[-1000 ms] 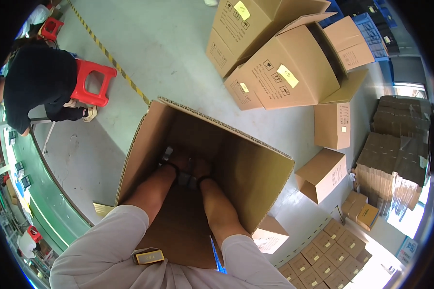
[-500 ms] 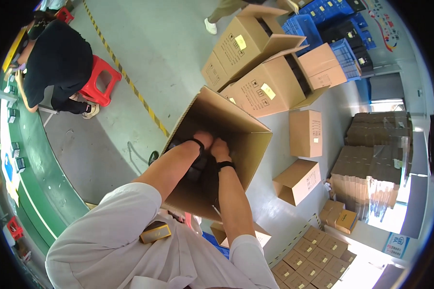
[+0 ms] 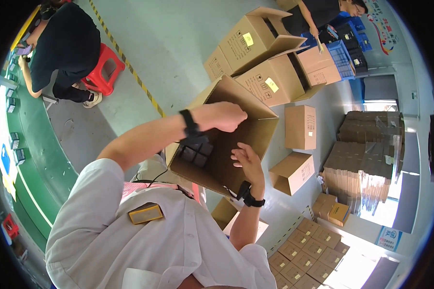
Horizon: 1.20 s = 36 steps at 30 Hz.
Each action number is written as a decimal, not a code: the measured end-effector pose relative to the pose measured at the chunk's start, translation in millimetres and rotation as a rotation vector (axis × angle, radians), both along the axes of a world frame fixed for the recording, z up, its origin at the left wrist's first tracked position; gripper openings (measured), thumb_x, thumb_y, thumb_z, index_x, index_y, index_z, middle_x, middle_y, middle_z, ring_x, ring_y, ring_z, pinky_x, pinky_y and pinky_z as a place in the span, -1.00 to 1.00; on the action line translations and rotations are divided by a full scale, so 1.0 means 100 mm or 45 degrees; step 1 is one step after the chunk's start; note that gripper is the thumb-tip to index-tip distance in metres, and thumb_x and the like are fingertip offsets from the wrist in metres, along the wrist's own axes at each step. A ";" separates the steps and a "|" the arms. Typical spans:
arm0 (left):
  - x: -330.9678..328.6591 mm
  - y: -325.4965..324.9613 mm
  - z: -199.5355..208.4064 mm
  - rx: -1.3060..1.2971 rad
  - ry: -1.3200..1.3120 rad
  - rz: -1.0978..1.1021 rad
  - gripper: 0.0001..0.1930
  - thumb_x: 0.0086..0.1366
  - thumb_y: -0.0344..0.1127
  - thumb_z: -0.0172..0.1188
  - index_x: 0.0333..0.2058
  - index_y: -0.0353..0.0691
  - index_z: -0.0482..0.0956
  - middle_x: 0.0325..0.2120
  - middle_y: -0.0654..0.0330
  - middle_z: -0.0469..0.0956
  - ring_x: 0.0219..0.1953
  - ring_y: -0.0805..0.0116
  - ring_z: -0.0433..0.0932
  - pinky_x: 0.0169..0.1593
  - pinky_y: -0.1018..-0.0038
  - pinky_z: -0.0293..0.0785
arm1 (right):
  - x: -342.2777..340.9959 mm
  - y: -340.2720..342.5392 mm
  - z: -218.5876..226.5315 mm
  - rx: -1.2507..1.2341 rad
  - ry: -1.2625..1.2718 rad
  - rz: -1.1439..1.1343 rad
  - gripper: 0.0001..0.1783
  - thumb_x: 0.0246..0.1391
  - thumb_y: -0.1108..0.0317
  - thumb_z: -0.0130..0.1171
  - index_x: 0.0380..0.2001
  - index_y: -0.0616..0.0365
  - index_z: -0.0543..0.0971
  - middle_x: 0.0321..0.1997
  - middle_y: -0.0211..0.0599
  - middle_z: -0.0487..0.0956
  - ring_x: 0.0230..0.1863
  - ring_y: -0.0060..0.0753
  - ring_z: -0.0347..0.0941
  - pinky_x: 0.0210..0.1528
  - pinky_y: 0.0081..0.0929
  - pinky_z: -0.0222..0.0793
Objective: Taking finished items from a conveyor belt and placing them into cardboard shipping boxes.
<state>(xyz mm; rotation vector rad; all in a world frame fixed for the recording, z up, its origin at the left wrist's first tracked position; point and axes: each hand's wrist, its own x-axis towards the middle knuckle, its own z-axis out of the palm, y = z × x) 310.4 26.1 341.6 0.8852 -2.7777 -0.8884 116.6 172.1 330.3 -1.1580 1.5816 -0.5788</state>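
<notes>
A deep cardboard carton (image 3: 270,126) stands with its top open in front of me. Dark, block-shaped pieces (image 3: 196,153) lie in rows at its bottom on the left. Over the carton's far part is my left hand (image 3: 226,117), its fingers curled closed; whatever they may hold is hidden. My right hand (image 3: 249,163) hovers above the near right part of the opening, fingers spread and holding nothing. Each wrist wears a black band.
Two large open cartons (image 3: 236,48) (image 3: 270,82) stand beyond mine, with a person (image 3: 318,17) behind them. Smaller boxes (image 3: 301,127) are to the right, near stacked flat cardboard (image 3: 359,159). Someone sits on a red stool (image 3: 106,70) by a green bench (image 3: 38,178).
Both hands have risen from deep inside the carton and moved apart, the right one opening. The dark pieces show more clearly. A person now bends over the far cartons.
</notes>
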 end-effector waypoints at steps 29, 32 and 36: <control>1.37 2.19 -0.69 0.233 0.943 1.552 -0.44 0.38 -0.08 0.03 0.25 -0.22 0.20 0.15 0.09 0.33 0.13 0.28 0.36 0.06 0.41 0.34 | -2.38 1.30 1.32 -0.685 0.055 -0.207 -0.78 0.22 0.43 0.02 -0.08 0.19 0.49 -0.34 -0.36 0.55 -0.36 -0.64 0.43 -0.29 -0.67 0.39; 1.53 2.48 -1.01 0.414 1.152 1.674 -0.46 0.38 0.01 -0.01 0.20 -0.19 0.27 0.08 0.12 0.40 0.09 0.29 0.42 0.08 0.44 0.31 | -2.58 1.61 -0.08 -0.386 0.275 -0.119 -0.78 0.17 0.41 0.07 -0.10 0.11 0.50 -0.38 -0.40 0.56 -0.39 -0.63 0.43 -0.33 -0.61 0.39; 1.68 3.10 -1.96 0.705 0.822 1.602 -0.73 0.35 -0.04 0.06 -0.28 -0.13 0.48 -0.42 0.40 0.45 -0.39 0.60 0.38 -0.35 0.61 0.31 | -2.17 2.22 -1.13 -0.038 0.196 0.163 -0.72 0.04 0.30 0.17 -0.17 0.14 0.49 -0.36 -0.17 0.61 -0.31 -0.25 0.57 -0.23 -0.37 0.45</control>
